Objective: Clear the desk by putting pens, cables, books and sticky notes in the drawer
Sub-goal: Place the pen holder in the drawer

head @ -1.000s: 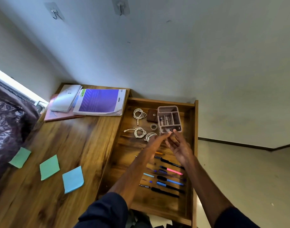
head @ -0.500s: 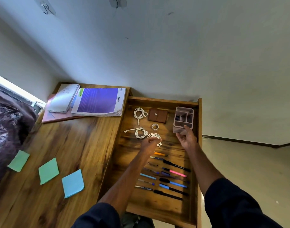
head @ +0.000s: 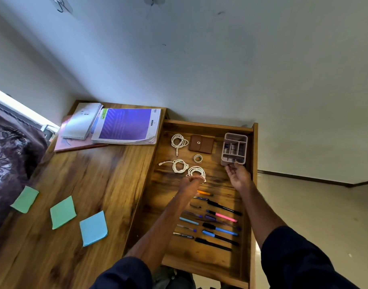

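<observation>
Ideally, the coiled white cable, pinched in the curled fingers of the left hand inside the open wooden drawer, should be laid flat before release, the right hand being held with fingers loosely spread.

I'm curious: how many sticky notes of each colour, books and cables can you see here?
Green sticky notes: 2
Blue sticky note: 1
Books: 3
White cables: 3
Total: 9
</observation>
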A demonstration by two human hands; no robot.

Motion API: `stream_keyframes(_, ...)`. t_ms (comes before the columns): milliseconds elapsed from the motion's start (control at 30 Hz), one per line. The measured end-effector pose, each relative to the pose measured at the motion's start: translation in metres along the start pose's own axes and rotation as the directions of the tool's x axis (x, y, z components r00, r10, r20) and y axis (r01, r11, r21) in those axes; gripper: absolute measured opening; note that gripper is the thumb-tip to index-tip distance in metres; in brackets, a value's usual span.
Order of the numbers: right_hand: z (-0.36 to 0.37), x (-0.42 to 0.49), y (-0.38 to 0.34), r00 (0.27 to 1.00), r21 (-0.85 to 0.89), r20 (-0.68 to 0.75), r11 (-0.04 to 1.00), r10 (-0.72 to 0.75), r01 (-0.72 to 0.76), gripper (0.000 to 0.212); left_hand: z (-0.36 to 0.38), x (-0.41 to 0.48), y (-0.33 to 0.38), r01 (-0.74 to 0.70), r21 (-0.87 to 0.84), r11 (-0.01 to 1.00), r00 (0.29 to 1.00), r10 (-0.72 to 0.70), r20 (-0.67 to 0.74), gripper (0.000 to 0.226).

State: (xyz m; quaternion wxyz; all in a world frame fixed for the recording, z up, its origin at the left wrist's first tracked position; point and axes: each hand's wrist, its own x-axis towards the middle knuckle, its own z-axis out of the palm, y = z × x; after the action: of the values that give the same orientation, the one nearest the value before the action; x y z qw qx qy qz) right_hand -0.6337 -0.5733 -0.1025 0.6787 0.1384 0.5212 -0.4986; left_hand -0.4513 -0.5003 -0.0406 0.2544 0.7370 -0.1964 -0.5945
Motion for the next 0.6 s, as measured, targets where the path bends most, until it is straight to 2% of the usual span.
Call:
stream_keyframes(233,-0.002,-0.018,0.006,0.998,-0.274,0.024,0.960,0.057,-0.048,0.039,0.006,-0.009,-0.013,0.020,-0.033,0.999,1.000,-0.020,-0.024,0.013)
stream_keyframes(600,-0.032,-0.072,0.023,0.976,-0.617,0.148,0.786,0.160,-0.036,0.042,0.024,-0.044,-0.021,0.003,-0.120,0.993,0.997,-0.012,-0.077,0.012)
